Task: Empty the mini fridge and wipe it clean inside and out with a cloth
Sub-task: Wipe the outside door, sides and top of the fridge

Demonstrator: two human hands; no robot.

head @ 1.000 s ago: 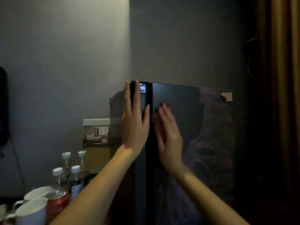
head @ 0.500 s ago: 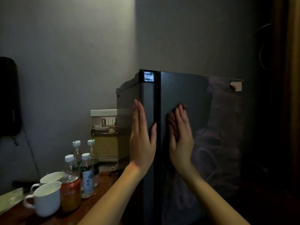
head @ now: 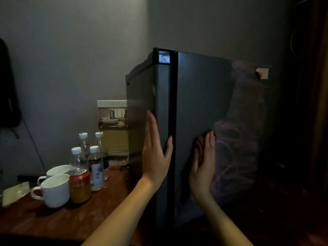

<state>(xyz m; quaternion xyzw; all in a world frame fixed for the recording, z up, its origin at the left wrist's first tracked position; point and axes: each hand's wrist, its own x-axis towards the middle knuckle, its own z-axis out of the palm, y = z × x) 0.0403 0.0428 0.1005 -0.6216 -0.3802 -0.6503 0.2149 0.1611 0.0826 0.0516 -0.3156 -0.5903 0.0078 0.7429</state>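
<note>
Door (head: 204, 96) shut, the mini fridge (head: 140, 96) stands at the right end of the wooden worktop (head: 53, 221), close to the grey wall. The left hand (head: 156, 157) lies flat on its side panel by the front corner, fingers straight and together, thumb reaching over the edge. The right hand (head: 204, 166) lies flat on the door, fingers straight, holding nothing. Left of the fridge stand two white mugs (head: 55, 190), a red can (head: 79, 185) and four capped bottles (head: 95, 167), with a picture card (head: 112, 125) propped behind.

We seem to be in a hotel room.
We see a mini fridge (head: 200, 121) on a wooden desk (head: 53, 222), with water bottles (head: 95, 167), white cups (head: 55, 190) and a card (head: 112, 121) picturing a bedroom.
</note>
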